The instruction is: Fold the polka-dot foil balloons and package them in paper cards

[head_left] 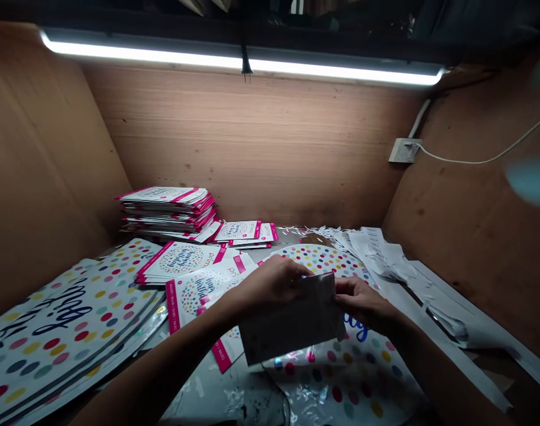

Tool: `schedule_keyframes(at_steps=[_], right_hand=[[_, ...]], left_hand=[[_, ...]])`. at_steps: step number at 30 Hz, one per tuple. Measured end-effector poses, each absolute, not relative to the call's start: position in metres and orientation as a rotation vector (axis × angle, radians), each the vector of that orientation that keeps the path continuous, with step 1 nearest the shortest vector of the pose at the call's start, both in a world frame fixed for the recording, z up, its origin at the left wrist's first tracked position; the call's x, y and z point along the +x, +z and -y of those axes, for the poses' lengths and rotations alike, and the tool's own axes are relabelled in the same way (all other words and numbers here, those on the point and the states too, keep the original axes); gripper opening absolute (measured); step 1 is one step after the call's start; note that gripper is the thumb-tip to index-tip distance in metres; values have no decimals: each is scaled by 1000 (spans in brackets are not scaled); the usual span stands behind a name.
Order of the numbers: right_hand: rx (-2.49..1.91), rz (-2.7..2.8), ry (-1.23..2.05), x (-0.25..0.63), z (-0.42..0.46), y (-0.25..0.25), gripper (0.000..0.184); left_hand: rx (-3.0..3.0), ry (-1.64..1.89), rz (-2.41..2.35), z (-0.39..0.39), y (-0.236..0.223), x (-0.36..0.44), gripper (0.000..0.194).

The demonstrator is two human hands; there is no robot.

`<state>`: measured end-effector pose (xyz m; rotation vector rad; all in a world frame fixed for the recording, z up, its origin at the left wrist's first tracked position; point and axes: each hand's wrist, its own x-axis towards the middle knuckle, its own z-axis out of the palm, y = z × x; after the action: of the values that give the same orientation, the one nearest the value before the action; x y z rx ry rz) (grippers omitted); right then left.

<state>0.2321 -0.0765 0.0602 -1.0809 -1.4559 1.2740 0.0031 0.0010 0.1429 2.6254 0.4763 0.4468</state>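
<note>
Both my hands hold a white paper envelope [287, 331], tilted above the table, with its plain shaded face toward me. My left hand [274, 284] grips its upper edge, thumb and fingers partly hidden. At the right corner, my right hand [362, 302] pinches the edge between thumb and fingers. Below lies a flat polka-dotted foil balloon [340, 378] with blue lettering, partly covered by the envelope and my hands. Beside my left forearm are loose "happy birthday" balloon envelopes [203, 293] with pink borders.
A tall stack of pink-edged envelopes [167, 210] stands at the back left, with a smaller pile [245, 231] beside it. Flat dotted balloons [74, 319] lie at left. Paper strips [385, 260] cover the right side. Wooden panels [261, 142] enclose the table; a light tube hangs above.
</note>
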Motion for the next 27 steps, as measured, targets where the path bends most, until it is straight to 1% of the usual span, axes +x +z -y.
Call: schedule_keyframes(at_steps=[1,2,5,7,10,12,14,15,17,21,23,25,27], right_hand=[[-1023,1368,1363,235,74,56,20],[-1006,1276,1380,238,72,51,23],[-1122,1110,1260,242,69,41,29],[-1281,1172,1072,240,70,39,31],[-1447,1440,657,236,74,41,27],[-1477,1580,496,232,77,41,24],[-1500,1668,471,230,79,41,24],[-1510,1707,478,229,79,41,24],[-1532,1793,511,229,80,39,25],[-1570,1996,610,229,81,34,30],[-1589,2081,656,224,83,30,37],[-1613,2133,672,217,84,25,44],[-1633,2159,668,210,86,20,49]], left_hand=[[2671,438,-459,-3,148,-2,25],[2714,433,-450,-6,152,-6,21],[2898,470,-574,-31,164,-19,17],[3027,559,-908,-59,172,-26,23],[2985,593,-1545,-112,181,-32,39],[2891,505,-1727,-143,178,-33,41],[2820,379,-1767,-160,165,-33,37],[2791,316,-1766,-162,154,-34,39],[2747,210,-1733,-153,127,-38,56],[2669,-7,-1638,-109,73,-59,112],[2573,-71,-1719,-92,58,-72,133],[2490,-20,-1787,-84,53,-80,141],[2444,32,-1649,-85,56,-84,138]])
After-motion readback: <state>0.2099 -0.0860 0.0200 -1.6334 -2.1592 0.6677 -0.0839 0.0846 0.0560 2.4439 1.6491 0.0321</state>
